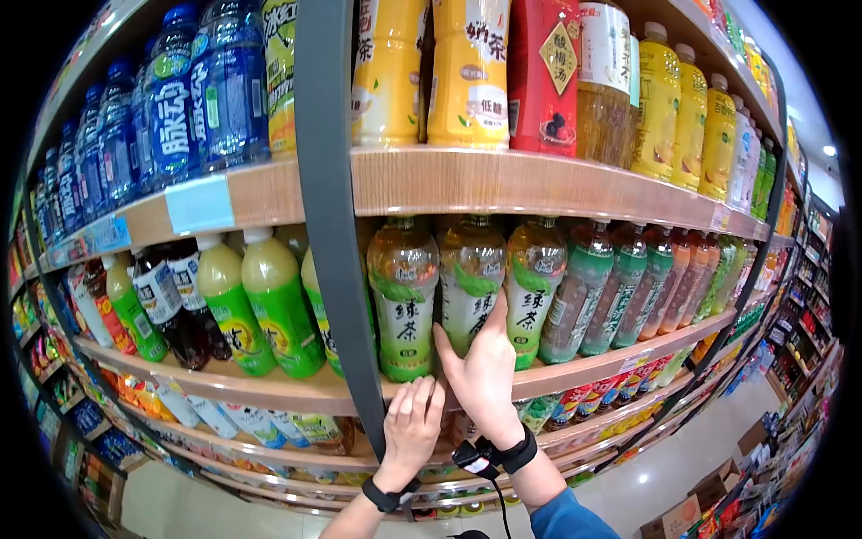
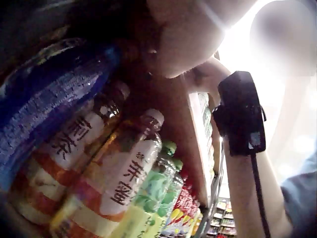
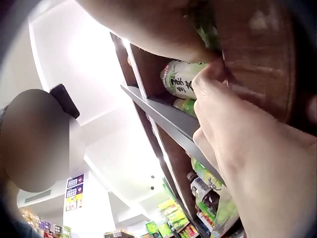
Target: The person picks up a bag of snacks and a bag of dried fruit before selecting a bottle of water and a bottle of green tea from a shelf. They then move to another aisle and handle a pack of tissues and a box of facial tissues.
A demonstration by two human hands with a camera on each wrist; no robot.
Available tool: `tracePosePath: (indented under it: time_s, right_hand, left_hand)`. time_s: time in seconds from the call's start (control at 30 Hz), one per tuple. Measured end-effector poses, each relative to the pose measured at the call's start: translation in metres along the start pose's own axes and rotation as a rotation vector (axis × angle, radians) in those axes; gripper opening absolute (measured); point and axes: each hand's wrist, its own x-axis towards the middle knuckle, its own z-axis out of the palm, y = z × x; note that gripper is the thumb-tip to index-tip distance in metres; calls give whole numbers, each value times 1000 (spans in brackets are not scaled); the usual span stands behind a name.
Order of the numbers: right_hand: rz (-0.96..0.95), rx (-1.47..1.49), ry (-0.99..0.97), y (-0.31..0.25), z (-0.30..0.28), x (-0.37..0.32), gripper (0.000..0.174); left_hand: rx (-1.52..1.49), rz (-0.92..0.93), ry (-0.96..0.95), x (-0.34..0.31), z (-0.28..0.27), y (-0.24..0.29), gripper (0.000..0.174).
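Observation:
My right hand (image 1: 485, 373) is at the middle green tea bottle (image 1: 469, 269), thumb along its left side and index finger up its right, with the base hidden behind the hand. Below the left green tea bottle (image 1: 403, 314), my left hand (image 1: 413, 427) rests its bent fingers on the shelf's front edge; in the right wrist view this left hand (image 3: 237, 139) has its fingertips close to a green tea bottle (image 3: 179, 82). Another green tea bottle (image 1: 536, 296) stands upright just right of my index finger. All three have clear amber tops and green-white labels.
A dark grey upright post (image 1: 334, 225) divides the shelves left of the tea. Green-capped drinks (image 1: 575, 296) continue the row rightward. Overhead, a wooden shelf (image 1: 539, 184) carries yellow bottles. Lower-shelf bottles (image 2: 124, 173) stand beneath my left hand. Cardboard boxes (image 1: 673, 521) are on the floor.

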Motion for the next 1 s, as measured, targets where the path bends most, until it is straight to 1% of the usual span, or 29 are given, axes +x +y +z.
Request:
tracePosePath:
  time_s: [0.07,0.13,0.2,0.23,0.33,0.37,0.47,0.57,0.7,0.8,1.0]
  right_hand:
    - [-2,-16,21,-1,-1,-1,73]
    - [80,-16,-6,-4,-3,-3,74]
    - [66,-40,0,-4,-3,-6,74]
    - [30,-52,32,-2,-1,-9,75]
    - [102,-73,27,-7,0,-9,75]
    - [62,-80,75,-1,4,-10,76]
    - [108,-107,56,-6,5,-8,75]
    - [64,-190,56,-6,6,-4,73]
    - [74,-233,9,-2,6,0,71]
    - [-38,-191,7,1,4,8,69]
    - [6,-183,-11,4,6,5,68]
  left_hand:
    - [4,-19,12,3,0,0,32]
    - [32,-22,1,4,1,2,30]
    - [23,-50,-2,7,1,3,28]
    - [23,-63,-8,8,1,3,27]
    - [13,-97,-44,11,-2,4,25]
    - [15,-94,-45,13,-3,3,24]
    - [-102,-79,-79,10,0,1,42]
    - [-81,-71,-58,10,2,1,41]
    - [-93,-95,-78,12,-2,2,41]
    - [-125,-106,-74,12,-2,2,43]
    - [-100,-101,-48,11,0,2,47]
